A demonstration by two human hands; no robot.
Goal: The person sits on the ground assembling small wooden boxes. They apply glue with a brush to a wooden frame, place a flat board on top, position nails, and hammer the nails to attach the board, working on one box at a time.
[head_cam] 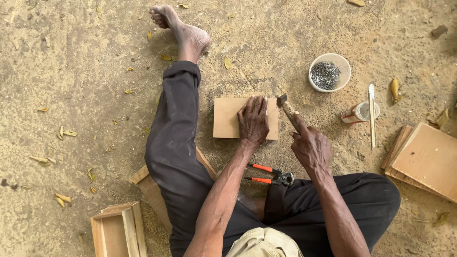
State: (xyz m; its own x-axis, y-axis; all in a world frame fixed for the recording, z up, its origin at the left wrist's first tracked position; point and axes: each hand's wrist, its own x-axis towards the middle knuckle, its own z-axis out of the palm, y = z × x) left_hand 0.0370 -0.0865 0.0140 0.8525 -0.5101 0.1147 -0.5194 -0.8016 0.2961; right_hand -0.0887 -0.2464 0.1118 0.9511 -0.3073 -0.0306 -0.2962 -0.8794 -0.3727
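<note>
I sit on sandy ground with a small rectangular wooden board (226,118) lying flat before me. My left hand (253,120) rests palm down on the board's right half, fingers spread. A small hammer (287,110) is gripped in my right hand (310,145); its dark head hovers just above the board's top right corner. Whether a nail stands under the hammer head is too small to tell.
A white bowl of nails (329,72) stands at the upper right. A small can (358,112) and a thin stick (372,114) lie to the right, beside stacked boards (426,158). Orange-handled pincers (270,174) lie by my leg. A wooden box (117,229) sits lower left.
</note>
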